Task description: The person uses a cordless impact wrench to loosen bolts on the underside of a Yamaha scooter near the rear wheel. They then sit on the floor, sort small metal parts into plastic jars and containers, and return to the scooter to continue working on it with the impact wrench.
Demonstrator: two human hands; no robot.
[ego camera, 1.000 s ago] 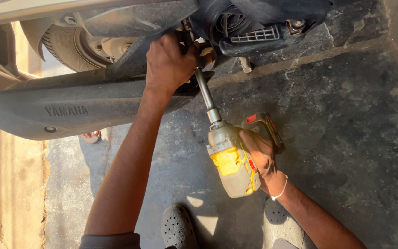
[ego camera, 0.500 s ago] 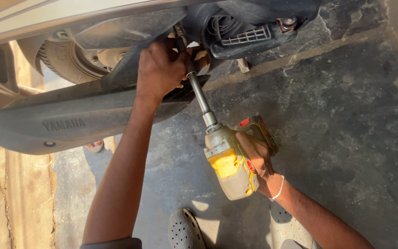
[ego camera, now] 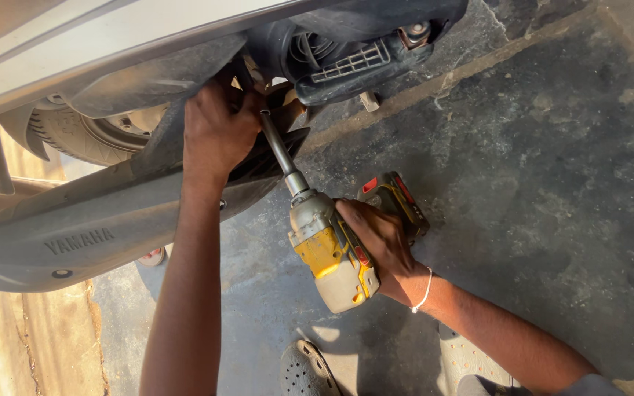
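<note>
Under the scooter: left hand [ego camera: 218, 132] clenched at the fastener, fingers around the extension bar [ego camera: 279, 150] tip.
Impact wrench [ego camera: 332, 253]: right hand [ego camera: 379, 246] grasping its handle.
Handling: looks heavy, rigid; likely kicks, so hold the handle, steady the bar.
Floor [ego camera: 537, 169]: dusty concrete.

Raised grey lettering badge [ego camera: 78, 241] sits on the scooter's grey side panel [ego camera: 111, 220].

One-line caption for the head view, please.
Right hand grips a yellow impact wrench, its long extension bar reaching under a grey scooter where the left hand steadies it.
</note>
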